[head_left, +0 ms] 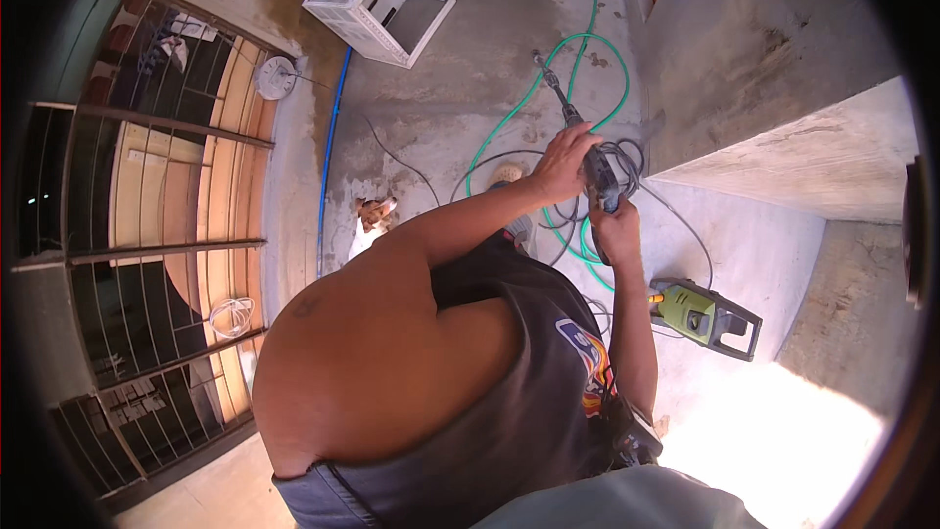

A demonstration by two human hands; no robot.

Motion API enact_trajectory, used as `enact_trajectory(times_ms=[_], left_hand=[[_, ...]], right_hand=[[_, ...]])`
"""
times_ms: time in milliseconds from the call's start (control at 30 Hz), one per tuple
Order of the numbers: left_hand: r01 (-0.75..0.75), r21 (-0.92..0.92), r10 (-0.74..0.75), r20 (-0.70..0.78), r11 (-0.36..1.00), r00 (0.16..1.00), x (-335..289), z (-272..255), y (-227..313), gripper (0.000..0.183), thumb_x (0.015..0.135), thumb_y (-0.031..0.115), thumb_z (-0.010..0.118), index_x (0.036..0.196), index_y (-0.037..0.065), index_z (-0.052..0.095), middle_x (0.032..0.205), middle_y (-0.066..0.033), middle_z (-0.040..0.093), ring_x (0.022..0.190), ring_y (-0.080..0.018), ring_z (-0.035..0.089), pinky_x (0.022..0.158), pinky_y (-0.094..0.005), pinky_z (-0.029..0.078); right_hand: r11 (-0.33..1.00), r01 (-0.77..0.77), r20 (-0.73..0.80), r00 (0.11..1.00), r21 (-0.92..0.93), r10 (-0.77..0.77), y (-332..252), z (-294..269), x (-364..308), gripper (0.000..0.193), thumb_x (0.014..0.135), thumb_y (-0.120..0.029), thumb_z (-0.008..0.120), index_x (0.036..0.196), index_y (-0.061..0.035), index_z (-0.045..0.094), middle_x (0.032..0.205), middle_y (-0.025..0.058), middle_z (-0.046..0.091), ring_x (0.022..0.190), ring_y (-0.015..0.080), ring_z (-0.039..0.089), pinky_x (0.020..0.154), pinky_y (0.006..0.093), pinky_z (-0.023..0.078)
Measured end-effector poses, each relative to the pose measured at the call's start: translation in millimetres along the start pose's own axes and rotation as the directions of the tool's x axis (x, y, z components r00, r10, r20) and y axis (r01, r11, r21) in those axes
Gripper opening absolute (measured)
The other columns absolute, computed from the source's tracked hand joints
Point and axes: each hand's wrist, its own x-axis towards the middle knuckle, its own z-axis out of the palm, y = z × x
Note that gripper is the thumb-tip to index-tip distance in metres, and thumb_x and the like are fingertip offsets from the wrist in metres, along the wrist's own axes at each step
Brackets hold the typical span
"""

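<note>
A black pressure washer gun [597, 176] slants away from me, its thin wand ending in a nozzle over the concrete floor. My left hand [568, 163] is closed around the front part of the gun. Behind it, my right hand [617, 229] grips the handle; the fingers around the trigger are partly hidden. The green and black pressure washer [697, 315] lies on the floor to the right of my right forearm. Black hose [629, 159] is coiled beside the gun. No water jet can be made out at the nozzle.
A green garden hose [509, 120] loops across the floor. At the far left stands a white-framed cabinet [411, 10], near a blue pipe [338, 127]. A brown and white dog [370, 225] is left of my left arm. Barred windows [166, 245] line the left; concrete walls [764, 69] rise right.
</note>
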Motion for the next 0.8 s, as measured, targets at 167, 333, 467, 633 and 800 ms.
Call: enact_trajectory(times_ms=[167,333,467,633,800], left_hand=[[0.700,0.071,-0.695,-0.081,0.711,0.714,-134.1,-40.1,-56.0,0.051,0.070,0.015,0.062,0.116,-0.004,0.054,0.118,-0.0262,0.054,0.115,-0.0389,0.050,0.099,-0.0410,0.041],[0.942,0.143,-0.949,-0.047,0.303,0.312,-307.4,-71.8,-62.7,0.048,0.070,0.021,0.062,0.115,0.003,0.058,0.115,-0.0247,0.058,0.112,-0.0353,0.055,0.096,-0.0415,0.044],[0.974,0.082,-0.975,-0.056,0.210,0.215,-422.7,-80.0,-28.7,0.041,0.071,0.022,0.060,0.109,0.005,0.062,0.103,-0.0233,0.065,0.102,-0.0349,0.061,0.091,-0.0405,0.048],[0.980,0.140,-0.967,-0.189,0.144,0.170,-611.4,-60.4,-14.3,0.041,0.074,0.026,0.059,0.109,0.005,0.063,0.105,-0.0199,0.066,0.103,-0.0343,0.062,0.091,-0.0403,0.048],[0.968,-0.072,-0.950,-0.187,-0.242,-0.252,-704.9,-63.0,86.3,0.034,0.074,0.025,0.057,0.101,0.006,0.066,0.102,-0.0178,0.068,0.100,-0.0323,0.063,0.089,-0.0393,0.049]], right_hand=[[0.991,0.113,0.096,0.990,-0.079,-0.105,-11.9,11.5,-69.8,0.030,0.065,-0.017,0.060,0.084,0.0055,0.060,0.067,0.0219,0.061,0.063,0.0326,0.060,0.061,0.0404,0.046],[0.977,0.209,0.145,0.969,-0.050,-0.200,-16.7,35.3,-83.4,0.033,0.068,-0.021,0.063,0.086,0.0057,0.062,0.069,0.0223,0.062,0.065,0.0326,0.062,0.063,0.0399,0.047],[0.963,0.242,0.184,0.958,-0.116,-0.218,-31.3,45.8,-100.9,0.033,0.071,-0.025,0.064,0.085,0.0051,0.063,0.069,0.0209,0.063,0.065,0.0321,0.062,0.064,0.0394,0.047],[0.978,0.201,0.179,0.966,-0.055,-0.188,-42.4,50.7,-134.7,0.027,0.072,-0.020,0.064,0.086,0.0034,0.065,0.068,0.0110,0.064,0.062,0.0169,0.060,0.060,0.0322,0.046],[0.981,0.195,0.199,0.962,-0.016,-0.188,-34.7,51.1,-164.4,0.025,0.071,-0.014,0.063,0.090,0.0017,0.067,0.071,0.0070,0.066,0.064,0.0134,0.059,0.059,0.0293,0.046]])
